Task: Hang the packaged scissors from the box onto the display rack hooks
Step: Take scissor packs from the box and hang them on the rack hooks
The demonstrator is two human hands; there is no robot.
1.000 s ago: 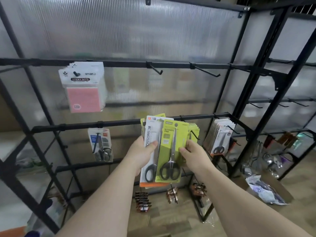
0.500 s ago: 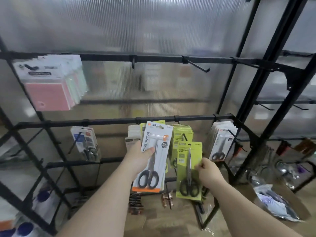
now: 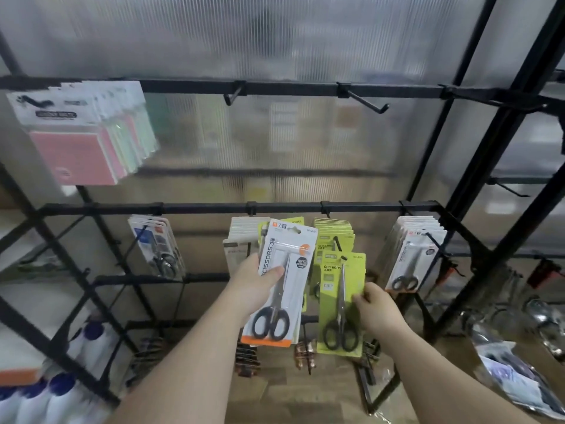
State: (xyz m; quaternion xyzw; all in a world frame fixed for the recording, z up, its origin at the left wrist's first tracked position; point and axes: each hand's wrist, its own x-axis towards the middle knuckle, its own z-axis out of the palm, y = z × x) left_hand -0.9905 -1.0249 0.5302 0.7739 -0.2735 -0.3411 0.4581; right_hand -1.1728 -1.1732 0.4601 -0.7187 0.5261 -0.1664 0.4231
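The green scissors pack [image 3: 341, 304] has lifted away from the white pack [image 3: 282, 283] since a second ago. Its hang hole now sits at the tip of the hook [image 3: 338, 244] under the rack's middle bar [image 3: 198, 206], in front of the hung green stack [image 3: 333, 231]. My right hand [image 3: 376, 307] pinches its right edge, fingers curled. The pack stands upright, long axis vertical, black handles down and blades up, with "SCISSORS" on lime card. My left hand [image 3: 252, 286] grips the white pack just to its left, thumb across the front, top tilted right.
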